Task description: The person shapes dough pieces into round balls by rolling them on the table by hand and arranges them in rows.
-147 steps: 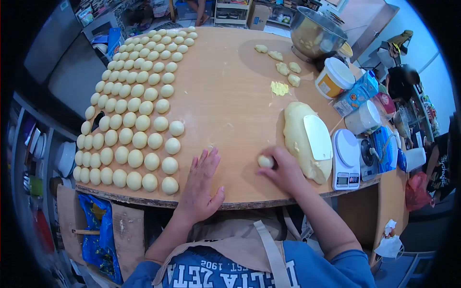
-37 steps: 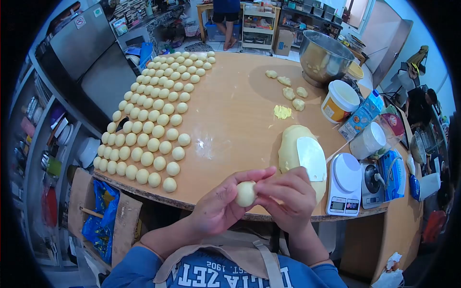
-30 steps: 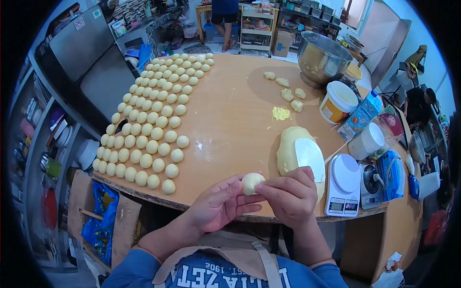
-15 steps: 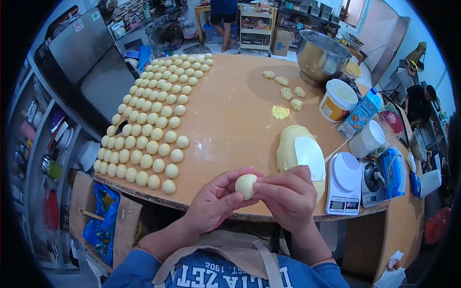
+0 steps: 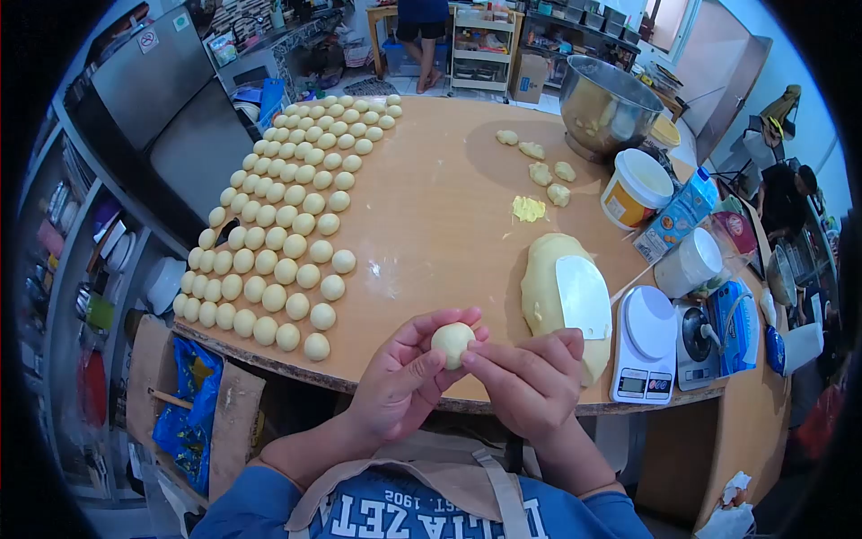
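Note:
A smooth, pale yellow dough ball [image 5: 452, 344] sits in the fingers of my left hand [image 5: 395, 382], held just above the table's front edge. My right hand [image 5: 536, 382] pinches at the ball's right side with thumb and forefinger. To the left, rows of similar dough balls [image 5: 273, 297] cover that side of the wooden table [image 5: 422, 198]. Right of my hands lies a large dough mass [image 5: 543, 269], with a white flat scraper [image 5: 583, 296] resting on it. Farther back are several small dough lumps [image 5: 540, 173] and a yellow soft smear [image 5: 528, 209].
At the right stand a white kitchen scale [image 5: 646, 341], a white tub [image 5: 636, 189], a blue carton [image 5: 678, 216] and a steel mixing bowl [image 5: 611, 103]. A cardboard box with blue plastic [image 5: 193, 404] is below the left edge. Two other people are in the background.
Both hands have shifted slightly left with the dough ball. My right fingers have moved from its right side to lower on it, and the ball has turned a little.

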`<move>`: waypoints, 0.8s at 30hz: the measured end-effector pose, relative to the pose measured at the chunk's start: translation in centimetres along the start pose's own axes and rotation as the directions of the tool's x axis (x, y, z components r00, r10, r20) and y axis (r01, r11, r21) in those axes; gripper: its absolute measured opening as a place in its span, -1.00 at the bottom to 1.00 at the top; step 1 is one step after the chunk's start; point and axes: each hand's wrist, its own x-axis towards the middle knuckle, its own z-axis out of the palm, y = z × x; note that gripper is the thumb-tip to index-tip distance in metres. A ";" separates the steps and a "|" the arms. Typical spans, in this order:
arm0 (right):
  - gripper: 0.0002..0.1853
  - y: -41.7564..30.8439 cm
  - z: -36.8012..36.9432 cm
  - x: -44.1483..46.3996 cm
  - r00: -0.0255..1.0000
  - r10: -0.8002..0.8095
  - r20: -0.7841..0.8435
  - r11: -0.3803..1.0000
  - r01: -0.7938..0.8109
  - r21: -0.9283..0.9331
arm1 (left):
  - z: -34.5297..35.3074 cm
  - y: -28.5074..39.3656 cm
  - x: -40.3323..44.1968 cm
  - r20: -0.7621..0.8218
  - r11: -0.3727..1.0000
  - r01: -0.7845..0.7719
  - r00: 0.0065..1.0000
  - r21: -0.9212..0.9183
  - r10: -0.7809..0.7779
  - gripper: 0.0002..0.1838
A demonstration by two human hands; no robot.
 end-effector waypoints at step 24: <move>-0.72 0.8 0.5 0.8 0.850 0.449 0.277 0.686 -0.526 0.503 | -1.0 0.6 0.0 0.157 0.983 0.147 0.979 -0.111 -0.128 -0.47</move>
